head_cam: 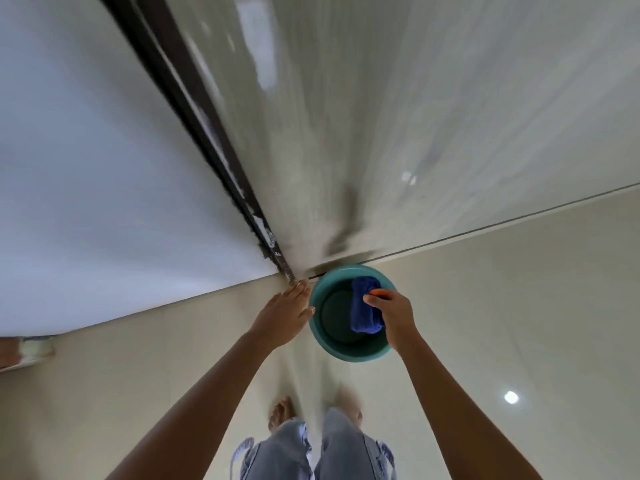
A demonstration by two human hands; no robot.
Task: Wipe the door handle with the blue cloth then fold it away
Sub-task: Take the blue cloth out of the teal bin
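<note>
Pale, glossy floor tiles (485, 323) fill the lower half of the view, meeting a light grey door (381, 116) that rises steeply away from the camera. A dark brown door frame (194, 109) runs along the door's left edge, flecked with white paint near the bottom, and a plain white wall (86, 168) lies to the left of it. The door's base shows dark scuff marks.

A teal plastic bucket (349, 355) stands on the floor right against the bottom of the door. The right hand (394, 318) reaches over the bucket's right rim with its fingers closed around the blue cloth (363, 310), which is bunched into a thick roll and held inside the bucket's mouth. Something small and orange shows at the fingertips; what it is cannot be told.

The left hand (284, 315) is open and empty, fingers straight and together, with the thumb touching the bucket's left rim. Both bare forearms stretch up from the bottom of the view.

Below, the person's legs in light blue ripped jeans (311, 452) and a bare foot (280, 414) are visible, blurred.
</note>
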